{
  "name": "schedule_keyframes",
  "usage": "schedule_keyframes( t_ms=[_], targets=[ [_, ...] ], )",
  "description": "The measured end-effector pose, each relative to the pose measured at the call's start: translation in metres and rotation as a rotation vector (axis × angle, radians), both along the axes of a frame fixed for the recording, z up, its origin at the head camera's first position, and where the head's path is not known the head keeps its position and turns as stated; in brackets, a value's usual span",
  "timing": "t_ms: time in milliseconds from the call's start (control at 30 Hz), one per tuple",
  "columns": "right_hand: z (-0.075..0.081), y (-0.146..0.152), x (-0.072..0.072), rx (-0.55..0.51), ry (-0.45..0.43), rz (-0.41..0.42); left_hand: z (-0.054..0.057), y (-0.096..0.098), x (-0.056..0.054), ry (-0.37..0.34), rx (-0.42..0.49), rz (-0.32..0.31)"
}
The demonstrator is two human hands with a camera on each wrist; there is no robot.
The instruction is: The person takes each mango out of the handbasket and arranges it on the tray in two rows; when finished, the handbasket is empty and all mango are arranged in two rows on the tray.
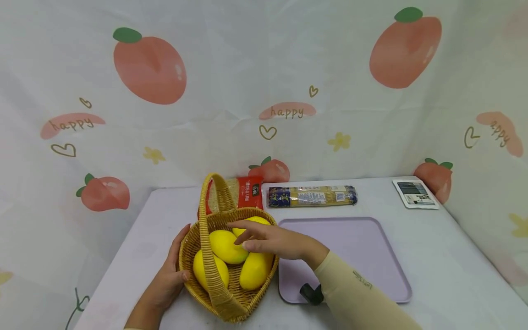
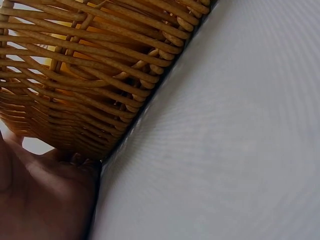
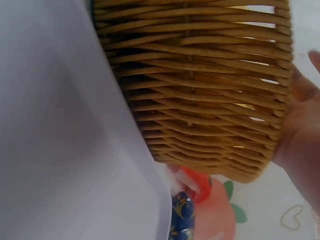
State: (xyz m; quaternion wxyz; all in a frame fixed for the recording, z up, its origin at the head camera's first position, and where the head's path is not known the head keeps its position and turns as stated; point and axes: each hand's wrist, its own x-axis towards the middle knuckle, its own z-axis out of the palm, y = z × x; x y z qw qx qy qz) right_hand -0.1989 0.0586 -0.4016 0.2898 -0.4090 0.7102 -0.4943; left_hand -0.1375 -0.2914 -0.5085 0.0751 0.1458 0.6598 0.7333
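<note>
The wicker basket [image 1: 186, 252] sits on the pale table [image 1: 144, 243], just left of a smooth lavender tray [image 1: 350, 256]. Coarse honey-brown weave, tall arched handle [image 1: 204, 229], plump yellow fruit [image 1: 224, 245] inside, pretty smooth. Left hand [image 1: 168, 277] grips its side; right hand's [image 1: 274, 240] loosely open over the fruit, can't tell if touching.

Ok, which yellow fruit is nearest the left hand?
The front-left fruit in the basket, partly behind its handle; the other three lie farther from the left hand.
</note>
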Motion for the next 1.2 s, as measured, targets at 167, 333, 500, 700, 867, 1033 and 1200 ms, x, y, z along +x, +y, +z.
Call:
schedule_keyframes(
  t_ms=[167,333,500,700,867,1033,1200],
  targets=[
    [-0.002,-0.007,-0.002,0.133,0.003,0.070,0.002,0.001,-0.001,-0.009,-0.009,0.003],
    [-0.005,-0.016,-0.001,0.252,0.058,0.187,0.006,0.004,0.001,-0.007,-0.011,0.004],
    [-0.006,-0.024,0.002,0.390,0.262,0.233,0.007,0.005,0.002,-0.004,-0.007,0.004],
    [-0.006,-0.028,0.005,0.425,0.368,0.244,0.005,0.003,0.001,-0.007,-0.008,0.016],
    [-0.006,-0.032,0.002,0.448,0.432,0.289,0.005,0.002,0.002,-0.004,-0.009,0.020],
    [-0.007,-0.033,0.000,0.448,0.420,0.264,0.005,0.002,0.002,0.000,-0.001,0.013],
    [-0.008,-0.029,0.000,0.393,0.391,0.213,0.006,0.002,0.002,0.001,0.001,0.012]
  ],
)
